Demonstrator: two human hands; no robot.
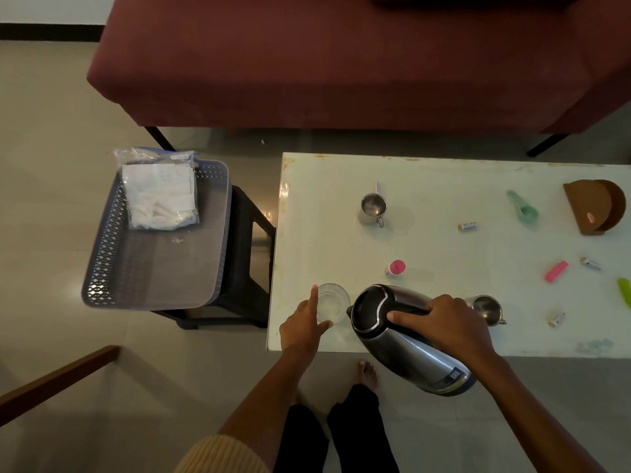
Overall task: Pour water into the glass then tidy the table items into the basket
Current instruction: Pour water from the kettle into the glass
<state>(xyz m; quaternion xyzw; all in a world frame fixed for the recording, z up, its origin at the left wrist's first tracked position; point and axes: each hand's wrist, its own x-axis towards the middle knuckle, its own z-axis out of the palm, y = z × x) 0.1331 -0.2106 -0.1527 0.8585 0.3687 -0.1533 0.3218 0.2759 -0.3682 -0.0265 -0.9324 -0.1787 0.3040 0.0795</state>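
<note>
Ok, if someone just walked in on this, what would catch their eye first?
Most likely the shiny kettle, tipped toward the glass at the table's near left corner, with the right hand gripping its handle and the left hand steadying the glass. Next, the grey basket on a stool left of the table, holding a bag of white cloth, and the small items scattered over the table's right side.
</note>
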